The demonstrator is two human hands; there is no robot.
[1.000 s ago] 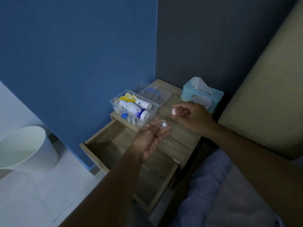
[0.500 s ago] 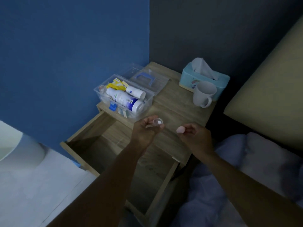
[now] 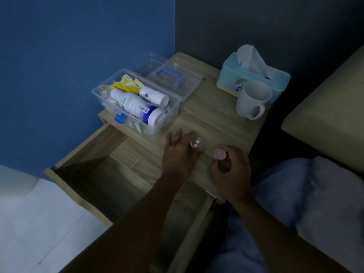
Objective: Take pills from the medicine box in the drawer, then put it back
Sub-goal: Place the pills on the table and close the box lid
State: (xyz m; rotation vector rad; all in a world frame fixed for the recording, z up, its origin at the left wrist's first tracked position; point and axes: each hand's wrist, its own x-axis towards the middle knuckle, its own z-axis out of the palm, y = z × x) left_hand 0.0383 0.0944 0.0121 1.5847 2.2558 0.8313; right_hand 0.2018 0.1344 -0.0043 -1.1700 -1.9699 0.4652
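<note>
On the wooden nightstand (image 3: 206, 113), the open medicine box (image 3: 136, 107) is flanked by its lid (image 3: 173, 79), a mug (image 3: 253, 100) and a tissue box (image 3: 252, 75). A small clear cup (image 3: 196, 144) with two pills is pinched by the left hand (image 3: 178, 154); a pink-capped bottle (image 3: 220, 154) is gripped by the right hand (image 3: 232, 174), above the open drawer (image 3: 110, 174).

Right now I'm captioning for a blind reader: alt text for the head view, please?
Left hand sets a small clear cup holding two pills on a wooden nightstand; right hand holds a pink-capped bottle. Open medicine box sits above the open drawer.

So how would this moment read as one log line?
left hand: setting down pill cup | right hand: holding pink-capped bottle | medicine box: open | drawer: open
</note>
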